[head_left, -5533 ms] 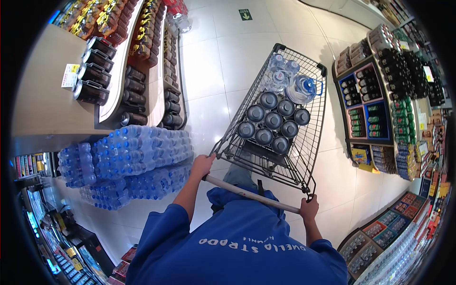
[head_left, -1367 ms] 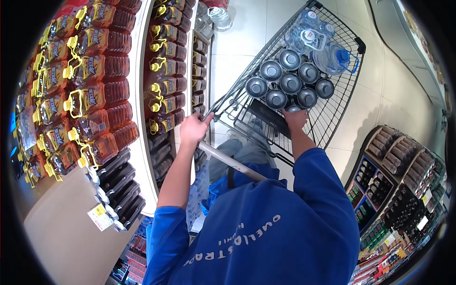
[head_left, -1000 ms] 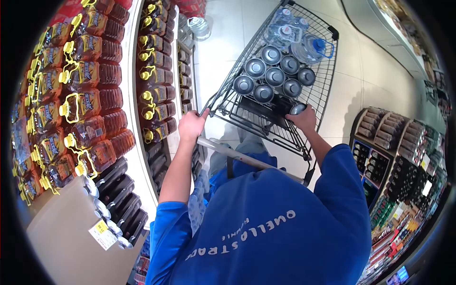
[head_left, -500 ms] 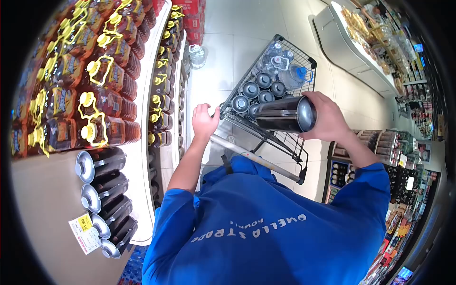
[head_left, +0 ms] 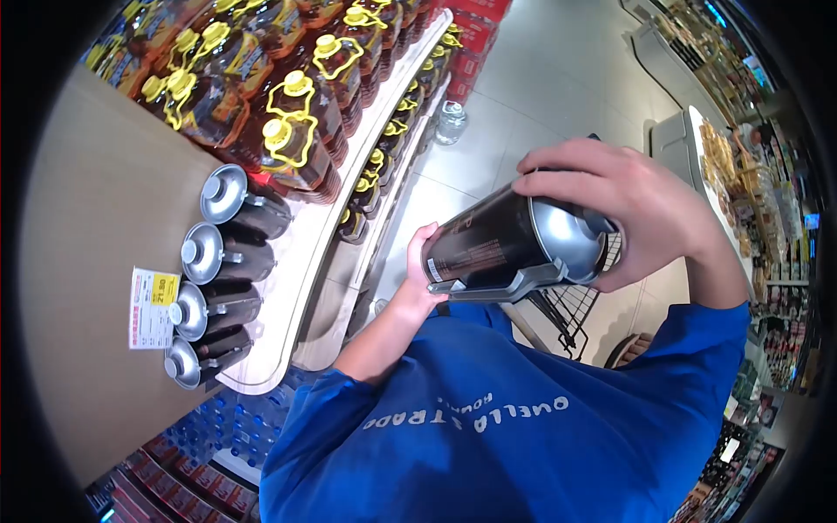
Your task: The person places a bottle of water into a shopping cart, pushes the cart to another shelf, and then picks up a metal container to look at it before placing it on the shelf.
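Observation:
A large dark jug [head_left: 484,244] with a silver domed top and a grey side handle is held tilted in front of my chest. My right hand [head_left: 632,196] is wrapped round its silver top end. At the base, my left hand [head_left: 418,279] grips it, some fingers hidden behind the jug. Small print and a barcode show on its side. Several similar jugs [head_left: 240,257] stand in a row at the end of the shelf to my left, beside a price tag [head_left: 154,309].
Bottles of brown liquid with yellow caps and handles [head_left: 301,131] fill the pale shelf [head_left: 288,322]. The wire shopping cart [head_left: 571,318] is mostly hidden behind the jug and my right arm. A clear water bottle [head_left: 451,122] stands on the floor.
The jug has come from over the cart toward my chest. My left hand has left the cart's side and taken hold of the base. My view has turned toward the shelf.

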### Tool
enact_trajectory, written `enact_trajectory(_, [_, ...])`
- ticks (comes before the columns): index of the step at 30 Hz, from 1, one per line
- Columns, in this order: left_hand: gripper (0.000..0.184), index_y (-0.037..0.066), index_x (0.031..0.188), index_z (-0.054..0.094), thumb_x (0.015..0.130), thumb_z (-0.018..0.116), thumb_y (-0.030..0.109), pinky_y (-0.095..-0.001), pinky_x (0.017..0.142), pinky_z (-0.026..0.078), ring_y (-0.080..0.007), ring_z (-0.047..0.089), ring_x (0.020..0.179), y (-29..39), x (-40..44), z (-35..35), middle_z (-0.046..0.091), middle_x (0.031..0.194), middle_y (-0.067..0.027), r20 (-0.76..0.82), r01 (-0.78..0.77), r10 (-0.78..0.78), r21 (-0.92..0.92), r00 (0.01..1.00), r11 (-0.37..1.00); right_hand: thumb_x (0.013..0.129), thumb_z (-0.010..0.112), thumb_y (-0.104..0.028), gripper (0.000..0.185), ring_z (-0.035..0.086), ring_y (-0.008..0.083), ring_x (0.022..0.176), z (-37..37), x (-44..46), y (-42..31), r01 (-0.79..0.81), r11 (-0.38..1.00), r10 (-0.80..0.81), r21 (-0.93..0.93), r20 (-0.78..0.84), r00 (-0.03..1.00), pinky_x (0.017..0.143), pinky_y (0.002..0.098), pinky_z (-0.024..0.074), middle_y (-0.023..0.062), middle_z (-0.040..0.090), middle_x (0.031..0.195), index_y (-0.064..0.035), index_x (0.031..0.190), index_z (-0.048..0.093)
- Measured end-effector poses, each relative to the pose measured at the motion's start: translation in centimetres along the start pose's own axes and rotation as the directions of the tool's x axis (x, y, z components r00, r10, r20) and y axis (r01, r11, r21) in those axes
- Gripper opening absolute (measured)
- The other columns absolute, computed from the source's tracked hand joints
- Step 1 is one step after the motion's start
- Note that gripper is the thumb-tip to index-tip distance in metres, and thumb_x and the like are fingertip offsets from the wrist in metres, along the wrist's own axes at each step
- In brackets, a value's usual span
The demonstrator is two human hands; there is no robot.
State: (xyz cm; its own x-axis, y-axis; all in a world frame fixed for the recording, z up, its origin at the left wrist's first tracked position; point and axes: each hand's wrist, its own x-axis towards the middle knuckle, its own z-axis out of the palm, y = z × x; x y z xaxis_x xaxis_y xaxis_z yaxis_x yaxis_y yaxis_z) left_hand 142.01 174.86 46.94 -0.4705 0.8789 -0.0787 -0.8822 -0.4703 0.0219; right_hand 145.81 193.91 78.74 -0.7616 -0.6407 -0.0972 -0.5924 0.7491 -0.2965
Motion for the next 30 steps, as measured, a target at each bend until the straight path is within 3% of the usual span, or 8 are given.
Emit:
enact_trajectory(4, [0.065,0.002,0.14,0.053,0.097,0.041,0.049,-0.0547,0.104,0.049,-0.0396,0.063,0.12,0.2,-2.5,1.3,0.061,0.135,-0.0238,-0.025,-0.249,0.248,-0.054,0.968,0.967,0.046,0.095,-0.02,0.121,0.053,0.0343,0.133,1.3,2.2,3.3,0.187,0.942,-0.105,0.277,-0.288,0.952,0.112,0.0435,0.0431,0.02,0.049,0.148,-0.0021,0.152,0.04])
enact_trajectory(7, [0.069,0.014,0.148,0.048,0.096,0.041,0.058,-0.0723,0.091,0.05,-0.0426,0.061,0.122,0.3,-4.2,1.5,0.056,0.143,-0.0188,0.021,-0.391,0.394,-0.076,0.919,0.917,0.051,0.103,-0.03,0.139,0.047,0.0252,0.14,6.1,3.8,4.7,0.252,0.579,0.223,0.775,-0.448,0.866,0.118,0.0405,0.037,0.0185,0.04,0.156,0.0003,0.159,0.021])
enact_trajectory(10, [0.07,0.011,0.147,0.049,0.096,0.039,0.058,-0.0646,0.093,0.053,-0.0403,0.062,0.122,0.0,-5.5,4.3,0.057,0.143,-0.0181,-0.065,-0.604,0.602,0.001,0.795,0.797,0.073,0.083,-0.065,0.125,0.044,0.0257,0.142,11.4,7.1,4.0,0.417,0.445,0.37,0.793,-0.586,0.721,0.117,0.0425,0.0356,0.0171,0.045,0.151,0.0012,0.159,0.021])
enact_trajectory(13, [0.07,0.0,0.146,0.047,0.101,0.034,0.052,-0.0461,0.106,0.05,-0.033,0.063,0.123,0.2,-6.5,4.5,0.06,0.14,-0.0194,0.24,-0.787,0.766,-0.01,0.597,0.617,0.089,0.059,-0.073,0.1,0.047,0.0233,0.137,15.3,10.6,2.8,0.575,0.119,0.52,0.809,-0.545,0.658,0.115,0.0422,0.0377,0.0122,0.046,0.151,-0.0023,0.156,0.032])
enact_trajectory(14, [0.07,0.0,0.147,0.046,0.101,0.033,0.052,-0.0463,0.109,0.048,-0.0331,0.062,0.124,-0.3,-6.7,4.9,0.059,0.141,-0.0193,0.289,-0.838,0.798,0.025,0.529,0.546,0.094,0.052,-0.073,0.093,0.049,0.0235,0.136,16.7,11.3,3.0,0.614,-0.106,0.581,0.782,-0.452,0.677,0.115,0.0436,0.0388,0.0112,0.049,0.149,-0.0034,0.154,0.035])
enact_trajectory(18, [0.073,0.003,0.155,0.031,0.1,0.043,0.049,-0.0464,0.116,0.039,-0.0317,0.051,0.136,-3.1,-6.2,2.4,0.046,0.152,-0.0184,0.196,-0.93,0.949,0.323,0.246,0.174,0.093,0.04,-0.077,0.097,0.056,0.0369,0.13,17.4,13.7,3.3,0.476,-0.219,0.392,0.852,-0.369,0.843,0.103,0.0517,0.0529,0.0238,0.049,0.146,-0.002,0.154,0.034])
enact_trajectory(23, [0.095,0.005,0.159,0.012,0.09,0.066,0.043,-0.0451,0.116,0.038,-0.0303,0.046,0.138,-4.4,-7.6,4.0,0.039,0.153,-0.0185,0.264,-0.884,0.928,0.452,0.264,0.123,0.085,0.048,-0.083,0.11,0.055,0.0426,0.13,15.7,16.4,0.0,0.456,-0.444,-0.009,0.771,-0.512,0.859,0.1,0.0542,0.0546,0.0268,0.048,0.145,-0.0011,0.156,0.029])
enact_trajectory(30, [0.101,0.0,0.145,0.028,0.07,0.089,0.029,-0.0383,0.109,0.042,-0.0238,0.051,0.127,0.0,-11.4,3.5,0.047,0.137,-0.0147,0.252,-0.7,0.785,0.65,0.566,0.296,0.087,0.048,-0.079,0.104,0.054,0.0398,0.131,16.0,17.1,0.3,0.453,-0.442,-0.16,0.774,-0.565,0.81,0.104,0.0536,0.0505,0.0241,0.049,0.145,-0.0021,0.155,0.031])
